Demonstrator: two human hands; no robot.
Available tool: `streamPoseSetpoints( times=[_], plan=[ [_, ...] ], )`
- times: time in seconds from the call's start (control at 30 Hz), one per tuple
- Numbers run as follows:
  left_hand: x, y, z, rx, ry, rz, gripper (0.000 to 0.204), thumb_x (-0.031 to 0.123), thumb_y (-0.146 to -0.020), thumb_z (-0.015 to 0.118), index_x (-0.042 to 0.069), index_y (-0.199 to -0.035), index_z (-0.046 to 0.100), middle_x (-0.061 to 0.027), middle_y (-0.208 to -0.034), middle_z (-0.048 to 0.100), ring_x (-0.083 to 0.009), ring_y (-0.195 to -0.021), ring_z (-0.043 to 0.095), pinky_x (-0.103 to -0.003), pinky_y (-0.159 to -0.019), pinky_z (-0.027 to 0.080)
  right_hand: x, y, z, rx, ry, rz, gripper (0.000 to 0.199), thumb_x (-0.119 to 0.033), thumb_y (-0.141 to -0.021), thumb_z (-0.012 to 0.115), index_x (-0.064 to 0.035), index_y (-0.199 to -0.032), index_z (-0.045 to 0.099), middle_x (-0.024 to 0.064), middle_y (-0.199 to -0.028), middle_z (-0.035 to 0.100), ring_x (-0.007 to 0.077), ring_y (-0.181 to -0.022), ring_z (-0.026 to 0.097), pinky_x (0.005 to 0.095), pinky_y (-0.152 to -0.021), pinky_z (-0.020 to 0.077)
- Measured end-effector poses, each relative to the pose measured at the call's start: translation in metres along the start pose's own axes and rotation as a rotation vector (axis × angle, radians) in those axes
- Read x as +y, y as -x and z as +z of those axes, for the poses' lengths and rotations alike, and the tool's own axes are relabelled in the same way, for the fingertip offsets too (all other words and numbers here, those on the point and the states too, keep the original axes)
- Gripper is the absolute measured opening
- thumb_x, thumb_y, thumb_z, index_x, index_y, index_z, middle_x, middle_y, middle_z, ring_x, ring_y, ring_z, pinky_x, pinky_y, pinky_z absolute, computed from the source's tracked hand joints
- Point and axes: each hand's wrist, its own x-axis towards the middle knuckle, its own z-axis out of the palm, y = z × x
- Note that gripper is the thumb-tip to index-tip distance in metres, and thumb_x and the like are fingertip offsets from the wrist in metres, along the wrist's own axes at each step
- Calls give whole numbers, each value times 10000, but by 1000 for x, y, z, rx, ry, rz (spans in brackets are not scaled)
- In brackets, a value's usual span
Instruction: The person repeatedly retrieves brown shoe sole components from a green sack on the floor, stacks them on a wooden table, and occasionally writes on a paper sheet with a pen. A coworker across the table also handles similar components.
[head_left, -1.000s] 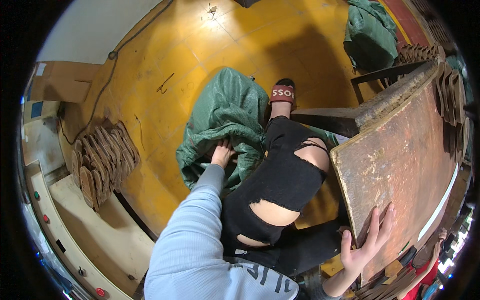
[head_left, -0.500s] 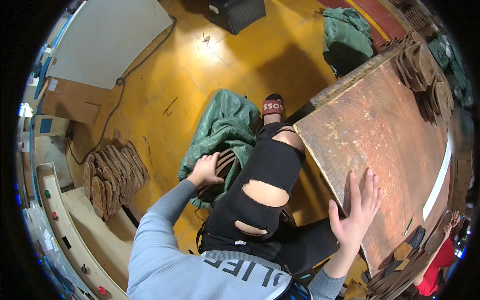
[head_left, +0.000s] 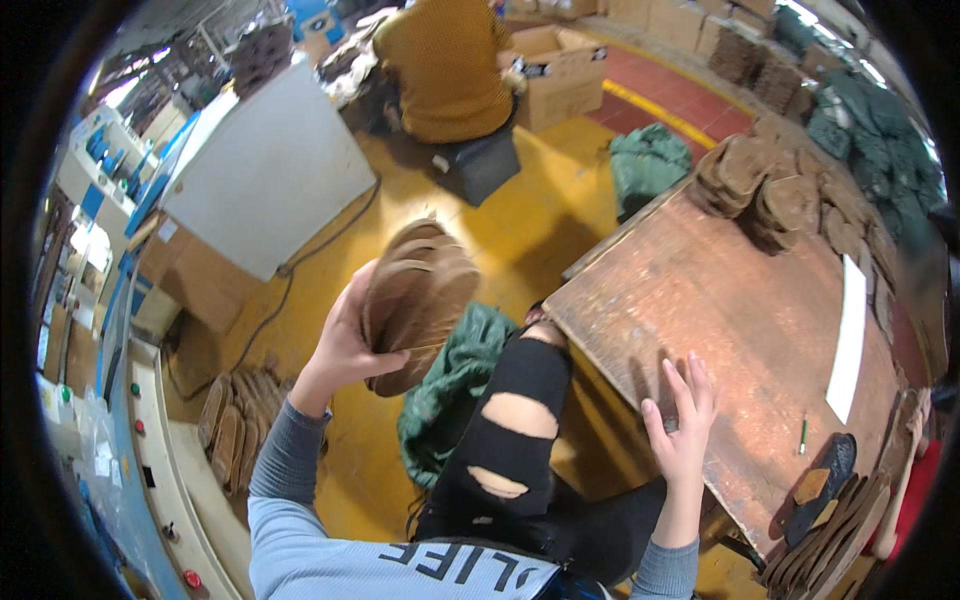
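Lifted above the floor on the left, a bundle of brown shoe soles (head_left: pixel 425 295) is gripped by my left hand (head_left: pixel 345 335), fingers wrapped round its edge. A thin pale band seems to run across the bundle. Just below it a crumpled green woven sack (head_left: pixel 455 410) lies beside my leg. Over the near edge of the worn brown table (head_left: pixel 690 290), my right hand (head_left: pixel 683 420) has its fingers spread and nothing in it. Whether it touches the tabletop I cannot tell.
Stacked soles (head_left: pixel 770 190) cover the table's far corner. A white strip (head_left: pixel 848 340), green pen (head_left: pixel 803 436) and dark sole (head_left: pixel 822 487) lie on its right side. More soles (head_left: pixel 240 420) stand at left by a machine panel (head_left: pixel 155 450). A seated person (head_left: pixel 445 75) is ahead.
My left hand has come up out of the green sack with a bundle of shoe soles. My right hand stays spread by the table edge. The view has tilted up, showing a seated person.
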Motion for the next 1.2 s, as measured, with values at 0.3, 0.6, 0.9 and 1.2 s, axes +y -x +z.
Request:
streamPoseSetpoints(
  times=[0.3, 0.6, 0.9, 1.2],
  plan=[
    [170, -159, 139, -626, -195, 845, 1021, 413, -557, 807, 21, -1404, 395, -217, -1064, 604, -387, -1012, 571, -448, -901, 456, -14, 8, -106, 275, 150, -225, 823, -424, -735, 812, -162, -1440, 478, 225, -1574, 240, 468, -1460, 165, 570, -1162, 208],
    [201, -141, 277, -775, -235, 1097, 1016, 454, -588, 778, -41, -1389, 396, -210, -1243, 536, -364, -1098, 518, -441, -987, 399, 33, 6, -119, -34, 350, 18, 973, -451, -686, 816, -225, -1509, 350, 235, -1485, 388, 440, -1363, 385, 554, -1112, 313],
    [170, -127, 249, -511, -322, 905, 1125, 503, -591, 824, -34, -1448, 329, -225, -1311, 480, -384, -1253, 439, -470, -1085, 326, 40, -8, -121, -73, 126, 68, 910, -484, -650, 825, -194, -1436, 469, 153, -1346, 504, 397, -1307, 430, 521, -1098, 320],
    [174, -117, 249, -526, -286, 750, 1040, 424, -521, 852, -31, -1346, 413, -206, -1243, 501, -392, -1194, 462, -459, -1076, 337, -6, 23, -61, 505, 193, 79, 190, -239, -776, 781, -88, -865, 708, 185, -1365, 486, 455, -1365, 321, 645, -1091, 254]
  ],
)
